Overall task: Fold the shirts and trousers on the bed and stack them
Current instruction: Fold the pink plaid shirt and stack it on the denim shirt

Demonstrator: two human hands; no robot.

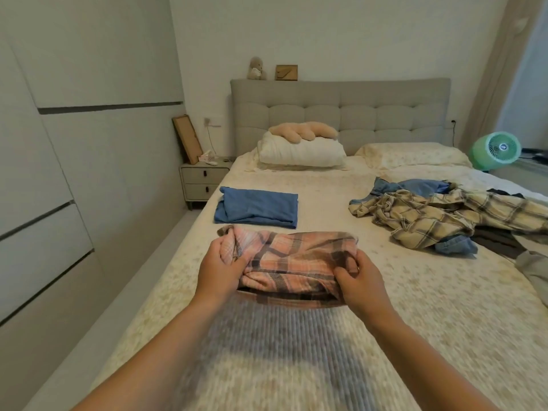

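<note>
A pink and brown plaid garment [292, 259] lies bunched and partly folded on the bed [415, 307] in front of me. My left hand [219, 269] grips its left end, fingers curled into the cloth. My right hand [360, 281] grips its right end. Just beyond it a blue garment [258, 207] lies folded flat. On the right side of the bed is an unfolded heap: a cream plaid shirt [439, 218] over blue denim [415, 185] and dark clothes [498, 241].
White pillows [299, 152] with a beige plush toy lie at the grey headboard [341, 111]. A bedside table [203, 180] stands left of the bed, next to a white wardrobe wall. A green fan [498, 149] is at the far right.
</note>
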